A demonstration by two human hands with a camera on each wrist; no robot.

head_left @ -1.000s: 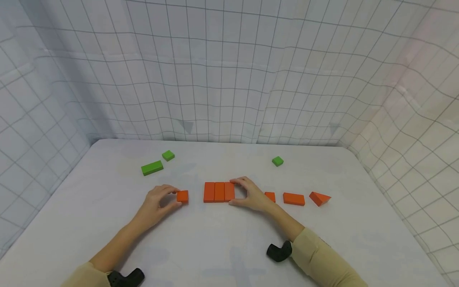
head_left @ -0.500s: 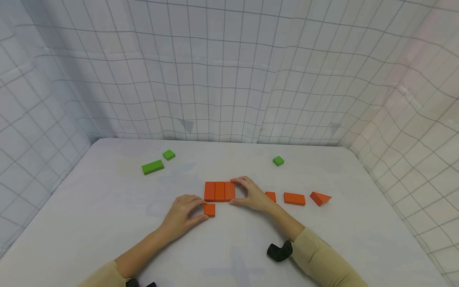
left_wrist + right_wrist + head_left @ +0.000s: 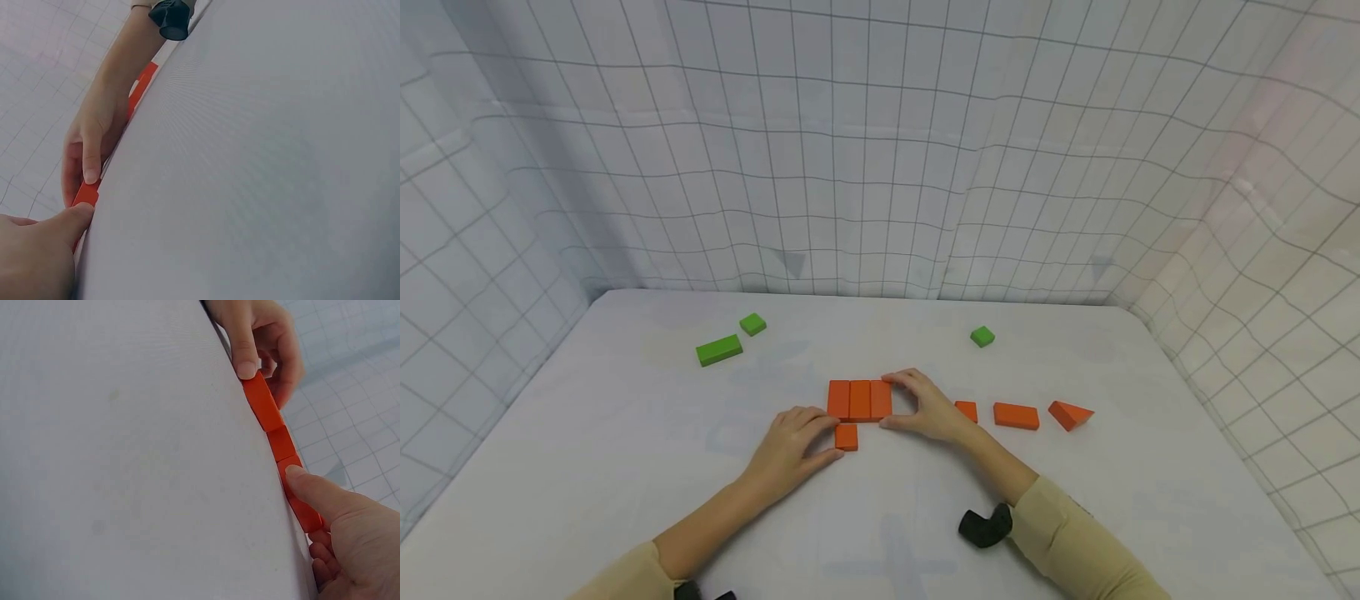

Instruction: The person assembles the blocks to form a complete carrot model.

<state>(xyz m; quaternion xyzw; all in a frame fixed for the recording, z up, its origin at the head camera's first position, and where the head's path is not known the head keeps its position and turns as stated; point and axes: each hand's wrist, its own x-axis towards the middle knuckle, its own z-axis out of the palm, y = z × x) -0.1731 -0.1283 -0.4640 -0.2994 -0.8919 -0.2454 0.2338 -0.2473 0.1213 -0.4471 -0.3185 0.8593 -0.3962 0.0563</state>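
My left hand (image 3: 782,454) pinches a small square orange block (image 3: 846,437) between thumb and fingers, on the white table. This block sits at the near side of a row of three upright-lying rectangular orange blocks (image 3: 860,401), near the left end; I cannot tell whether it touches them. My right hand (image 3: 928,410) holds the rightmost block of the row (image 3: 881,400), thumb at its near end and a finger at its far end. In the right wrist view, the left thumb presses the orange block (image 3: 262,403) and the right thumb rests on another block (image 3: 303,509).
Right of the row lie another small orange block (image 3: 967,411), partly behind the right wrist, a rectangular orange block (image 3: 1016,416) and an orange triangular block (image 3: 1070,415). Farther back are a long green block (image 3: 719,350) and two small green blocks (image 3: 753,324) (image 3: 982,336). Gridded curtains surround the table.
The left hand has brought the small square orange block rightward and nearer to me, from left of the row to its near side. The right hand has stayed put.
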